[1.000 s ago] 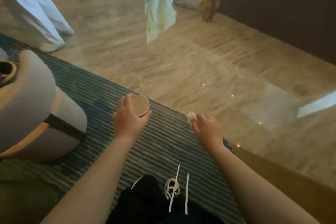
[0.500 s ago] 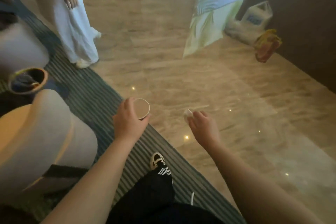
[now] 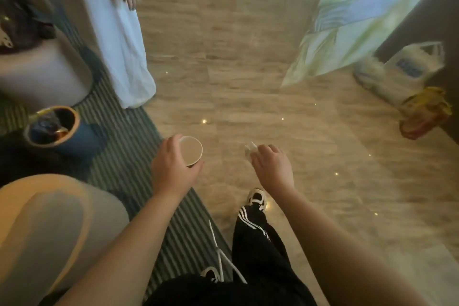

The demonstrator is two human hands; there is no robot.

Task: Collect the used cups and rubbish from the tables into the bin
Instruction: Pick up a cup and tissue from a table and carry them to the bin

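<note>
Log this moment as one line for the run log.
left hand: holds paper cup | right hand: holds crumpled wrapper | bin: on rug, front-left | phase: carrying

1. Both forearms are bare, with no sleeves, watch or rings showing on the left hand or the right hand.
2. The trousers are black with white side stripes.
3. White drawstrings hang from the waist.
4. The shoe is black and white.
</note>
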